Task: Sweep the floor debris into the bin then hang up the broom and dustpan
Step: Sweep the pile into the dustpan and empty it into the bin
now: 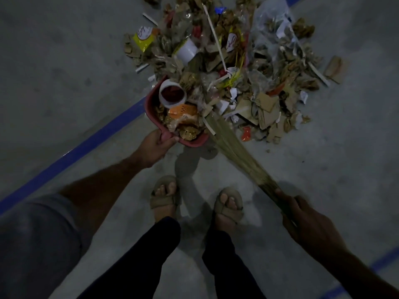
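Left hand curled round a dustpan handle; right hand gripping a broom; both arms outstretched downward

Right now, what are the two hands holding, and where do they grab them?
The left hand grips the red dustpan by its handle. The right hand grips the broom at its bundled handle end.

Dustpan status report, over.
Left hand grips loaded dustpan. Right hand grips broom. Debris pile mostly unswept.
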